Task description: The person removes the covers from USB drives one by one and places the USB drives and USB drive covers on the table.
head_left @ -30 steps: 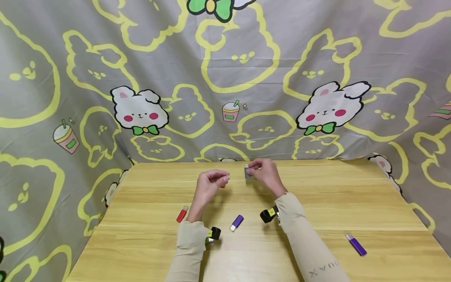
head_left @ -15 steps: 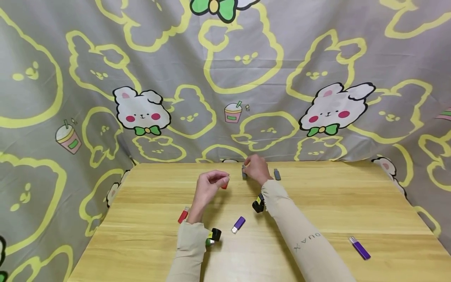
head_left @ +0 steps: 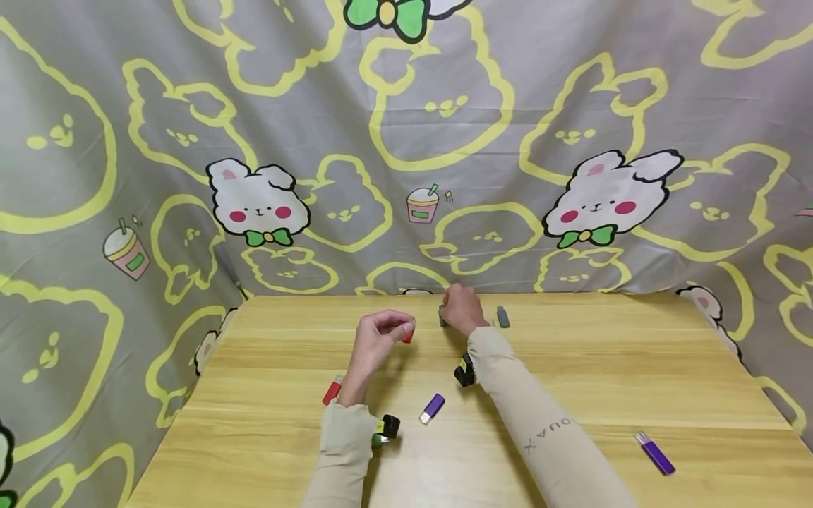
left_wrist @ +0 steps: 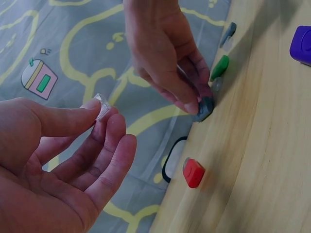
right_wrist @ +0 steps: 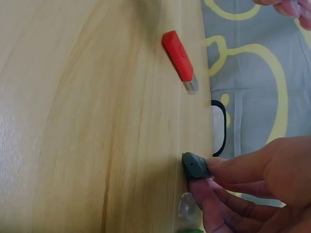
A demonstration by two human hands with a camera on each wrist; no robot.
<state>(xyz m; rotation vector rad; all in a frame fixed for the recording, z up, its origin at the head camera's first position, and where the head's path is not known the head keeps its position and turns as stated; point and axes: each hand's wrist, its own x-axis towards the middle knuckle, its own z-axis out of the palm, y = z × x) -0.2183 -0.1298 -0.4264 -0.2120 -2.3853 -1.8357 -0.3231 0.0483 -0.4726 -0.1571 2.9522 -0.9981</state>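
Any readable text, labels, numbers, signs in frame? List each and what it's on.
Right sleeve: "X A U O", lower left to upper right; small, only the X is certain.
Yellow labels on wrist cameras: too small to read.
USB sticks: nothing legible.
Curtain: drawings, no words visible.
No readable numbers or signs.

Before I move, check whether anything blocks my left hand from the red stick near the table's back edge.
Nothing visible does: in the left wrist view, no object stands between your left hand and the red stick. That hand does pinch a small clear piece, though.
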